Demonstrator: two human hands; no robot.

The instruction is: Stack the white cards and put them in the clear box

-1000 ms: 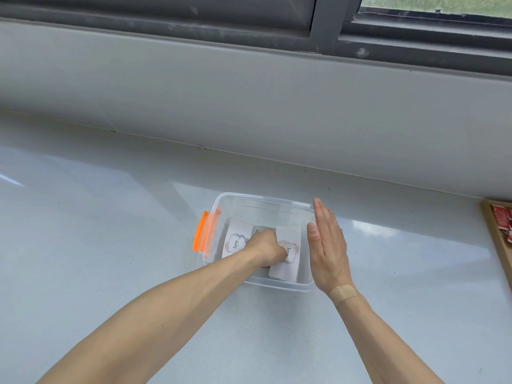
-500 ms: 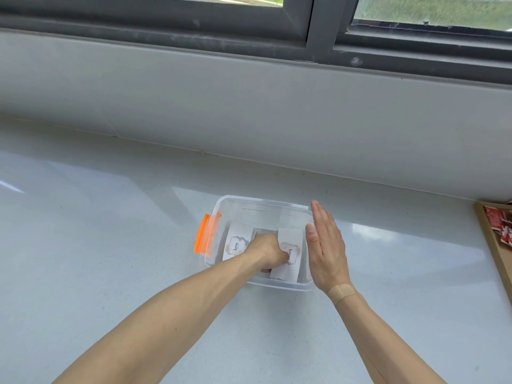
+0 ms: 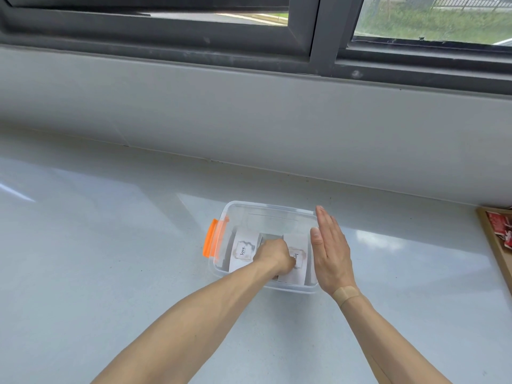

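Clear plastic is what the cards have gone into: the clear box (image 3: 273,217) sits on the pale bench (image 3: 110,259), its orange latch (image 3: 211,242) at nine o'clock. The left hand (image 3: 274,257) is down inside, its grip curled together over the cards; whether it is pinching one or only pressing down, I cannot tell from here. The right hand (image 3: 331,256) stands flat and open against the three o'clock wall, fingers straight, holding nothing, steadying the box.

I count two groups of white cards, both lying on the floor of the box: a left card (image 3: 243,252) toward nine o'clock reading "love.", and a right card (image 3: 295,259) toward three o'clock, turned another way and partly under the fist. How many lie beneath each I cannot see.

To my eye the stacking is not finished. Done well, the left hand would slide one group over the other, square the edges against a wall, and keep the right palm bracing so the light box does not skate.

At three o'clock, well apart, a wooden tray (image 3: 496,245) holds red packets (image 3: 500,231).
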